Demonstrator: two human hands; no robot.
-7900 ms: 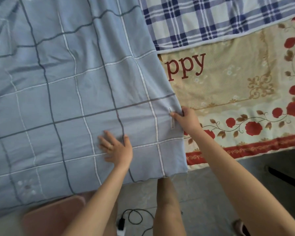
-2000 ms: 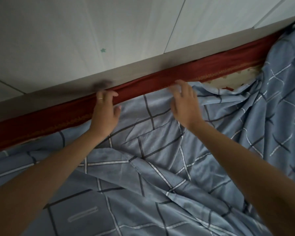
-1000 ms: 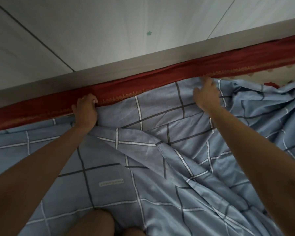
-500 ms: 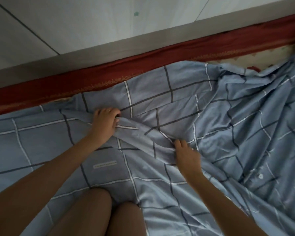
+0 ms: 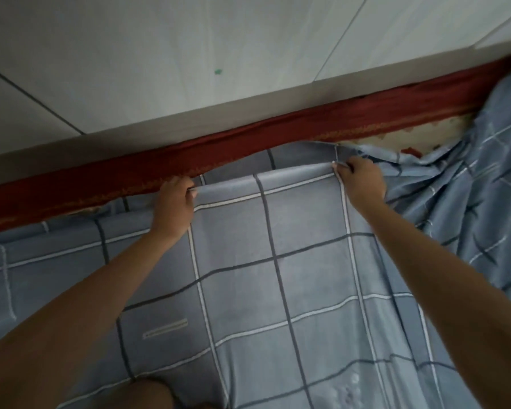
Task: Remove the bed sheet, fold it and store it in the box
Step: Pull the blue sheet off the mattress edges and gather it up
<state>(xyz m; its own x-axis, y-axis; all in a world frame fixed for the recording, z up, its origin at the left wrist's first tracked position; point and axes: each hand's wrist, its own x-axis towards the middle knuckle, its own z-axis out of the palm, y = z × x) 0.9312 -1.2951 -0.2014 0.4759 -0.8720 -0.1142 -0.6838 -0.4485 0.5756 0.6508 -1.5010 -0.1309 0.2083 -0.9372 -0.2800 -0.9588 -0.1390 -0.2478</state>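
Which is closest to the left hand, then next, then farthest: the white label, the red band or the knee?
1. The red band, right behind the left hand, along the wall.
2. The white label, on the bed sheet, nearer the person.
3. The knee, at the bottom edge.

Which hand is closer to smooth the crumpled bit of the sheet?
Probably the right hand: it grips the folded edge of the sheet, right beside the crumpled part. The left hand grips the same edge farther away.
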